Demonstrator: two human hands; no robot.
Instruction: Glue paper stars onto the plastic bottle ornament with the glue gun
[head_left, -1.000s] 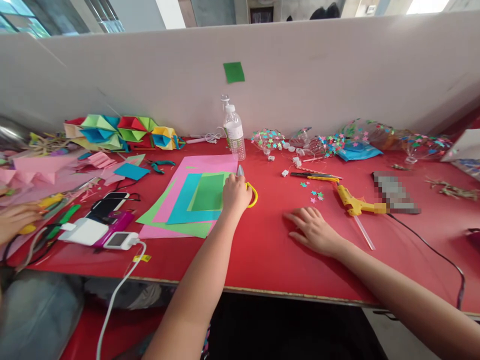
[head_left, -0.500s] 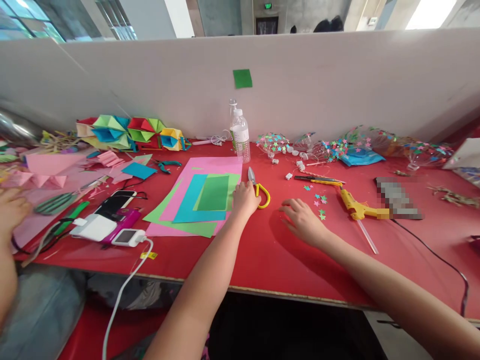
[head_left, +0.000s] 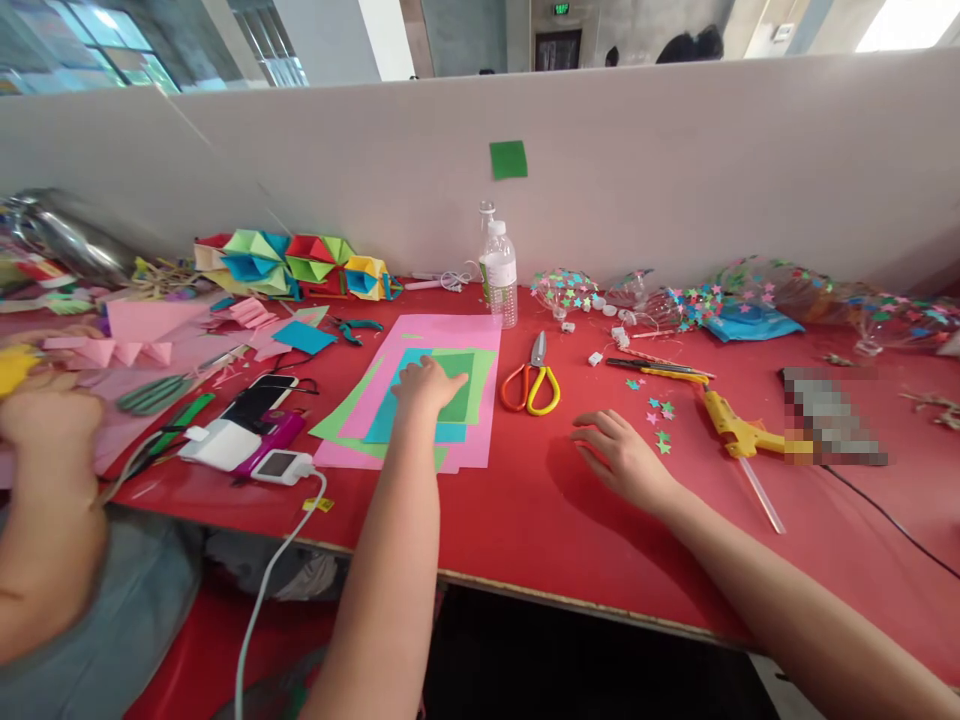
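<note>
My left hand [head_left: 427,388] lies over the stack of coloured paper, fingers apart and the thumb stretched to the right. The stack has pink sheets [head_left: 481,440], light green sheets [head_left: 330,425], a blue sheet [head_left: 380,425] and a smaller dark green piece [head_left: 456,398] on top. Just right of the paper, scissors [head_left: 536,364] with one red and one yellow handle lie on the red table [head_left: 510,520]. Holding nothing, my right hand [head_left: 624,458] is low at the table top, fingers spread, between the scissors and some small paper stars [head_left: 655,404].
A yellow glue gun [head_left: 733,428] with a corded lead lies at right. Plastic bottles [head_left: 501,280] stand behind the paper. Phones and a white cable [head_left: 274,560] are at left, near another person's hand [head_left: 52,410]. Star-covered clear plastic pieces [head_left: 566,290] line the partition.
My left hand has let go of the scissors and moved left onto the paper stack. The scissors stay on the table, both handles now showing. My right hand is nearly still. The view has shifted left.
</note>
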